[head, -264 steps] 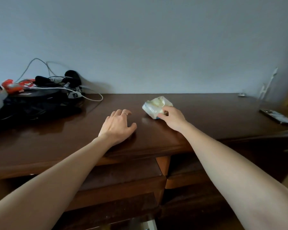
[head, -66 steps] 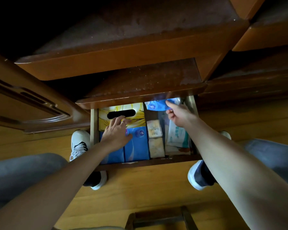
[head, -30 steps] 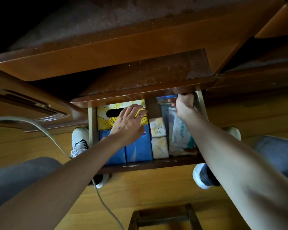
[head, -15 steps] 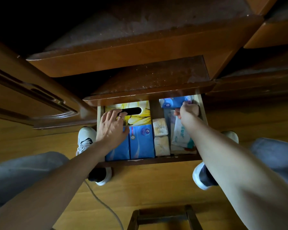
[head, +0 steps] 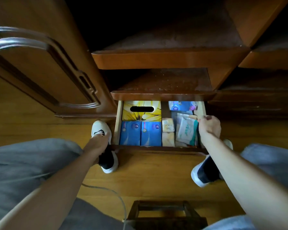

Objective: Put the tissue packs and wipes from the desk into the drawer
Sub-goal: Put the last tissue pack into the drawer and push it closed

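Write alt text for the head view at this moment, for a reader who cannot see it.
Seen from above, an open wooden drawer holds a yellow tissue box, two blue tissue packs, small packs and wipes. The left hand is at its front left corner, the right hand curled at its right wall.

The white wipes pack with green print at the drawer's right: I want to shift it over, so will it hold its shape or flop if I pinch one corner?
The wipes pack looks like soft film, already lying crooked on the packs beneath, so it would likely sag. Its glossy skin may slip. It probably won't break.
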`<state>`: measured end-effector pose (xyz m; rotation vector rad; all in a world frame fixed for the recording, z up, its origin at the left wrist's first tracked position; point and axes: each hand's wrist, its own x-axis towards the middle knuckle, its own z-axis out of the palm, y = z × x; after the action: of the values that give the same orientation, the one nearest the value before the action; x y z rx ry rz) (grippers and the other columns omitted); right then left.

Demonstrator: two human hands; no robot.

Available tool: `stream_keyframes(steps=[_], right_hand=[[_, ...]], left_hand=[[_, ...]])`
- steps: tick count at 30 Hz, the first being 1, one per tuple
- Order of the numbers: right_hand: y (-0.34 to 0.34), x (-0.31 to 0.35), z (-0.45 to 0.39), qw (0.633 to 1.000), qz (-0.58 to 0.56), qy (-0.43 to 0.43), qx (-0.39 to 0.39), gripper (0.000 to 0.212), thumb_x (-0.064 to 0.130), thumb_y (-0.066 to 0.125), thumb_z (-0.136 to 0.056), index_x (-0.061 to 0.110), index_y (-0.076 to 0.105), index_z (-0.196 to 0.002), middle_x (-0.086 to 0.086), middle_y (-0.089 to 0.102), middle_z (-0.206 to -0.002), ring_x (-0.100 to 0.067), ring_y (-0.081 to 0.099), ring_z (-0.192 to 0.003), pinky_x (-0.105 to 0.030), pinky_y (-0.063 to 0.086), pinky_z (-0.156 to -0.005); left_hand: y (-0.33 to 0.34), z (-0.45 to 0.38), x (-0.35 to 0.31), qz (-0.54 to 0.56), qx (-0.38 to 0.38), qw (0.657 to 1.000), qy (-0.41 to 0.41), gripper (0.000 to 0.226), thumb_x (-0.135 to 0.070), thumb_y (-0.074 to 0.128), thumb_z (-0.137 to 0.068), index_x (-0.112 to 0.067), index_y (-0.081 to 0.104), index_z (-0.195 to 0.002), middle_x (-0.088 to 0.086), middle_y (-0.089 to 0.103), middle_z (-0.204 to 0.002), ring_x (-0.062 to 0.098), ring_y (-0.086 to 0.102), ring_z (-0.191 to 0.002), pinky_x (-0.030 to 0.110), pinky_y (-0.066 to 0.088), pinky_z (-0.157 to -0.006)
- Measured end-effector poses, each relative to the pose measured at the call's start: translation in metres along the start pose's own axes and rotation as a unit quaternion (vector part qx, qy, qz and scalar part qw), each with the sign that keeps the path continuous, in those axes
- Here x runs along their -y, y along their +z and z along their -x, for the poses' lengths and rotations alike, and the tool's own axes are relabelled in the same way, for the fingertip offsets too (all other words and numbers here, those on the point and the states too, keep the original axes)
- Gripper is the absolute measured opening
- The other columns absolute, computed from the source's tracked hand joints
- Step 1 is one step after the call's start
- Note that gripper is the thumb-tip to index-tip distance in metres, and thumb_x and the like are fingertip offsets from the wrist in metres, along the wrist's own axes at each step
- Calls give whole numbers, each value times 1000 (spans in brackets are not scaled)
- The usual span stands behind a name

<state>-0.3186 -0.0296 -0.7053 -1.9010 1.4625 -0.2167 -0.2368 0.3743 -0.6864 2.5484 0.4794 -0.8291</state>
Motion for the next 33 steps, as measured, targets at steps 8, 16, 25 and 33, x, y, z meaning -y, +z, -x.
stream_keyframes(steps=[8, 16, 25, 33], right_hand=[[-44, -63, 36, 989, 28, 136, 46, 47, 35, 66, -96, 7, 60, -134, -15, 70, -109, -32, 71, -91, -37, 62, -74], [-33, -79, 40, 917, -181, 255, 246, 41, 33, 48, -109, 1, 55, -134, -28, 73, -99, -34, 74, -79, -43, 61, -70], [-27, -61, 25, 943, -151, 202, 218, 34, 35, 51, -107, 4, 62, -116, -21, 77, -83, -28, 75, -69, -36, 60, -61], [-30, -30, 29, 941, -205, 183, 197, 30, 32, 56, -105, 5, 63, -115, -15, 78, -96, -27, 77, -85, -34, 62, -65]], left_hand=[[19, 17, 8, 161, 160, 970, -84, 71, -70, 38, -91, -3, 62, -97, 19, 74, -68, 31, 73, -57, 33, 57, -47], [24, 23, 3, 331, 188, 918, -110, 28, -32, 61, -96, -6, 60, -107, 15, 68, -81, 25, 66, -63, 30, 58, -47], [31, 4, -13, 356, 82, 926, -93, 29, -26, 67, -92, 2, 68, -102, 14, 69, -72, 21, 63, -53, 24, 52, -41], [38, 10, -50, 524, 82, 839, -120, 33, -26, 64, -96, -8, 51, -119, 19, 69, -105, 32, 71, -91, 41, 61, -76]])
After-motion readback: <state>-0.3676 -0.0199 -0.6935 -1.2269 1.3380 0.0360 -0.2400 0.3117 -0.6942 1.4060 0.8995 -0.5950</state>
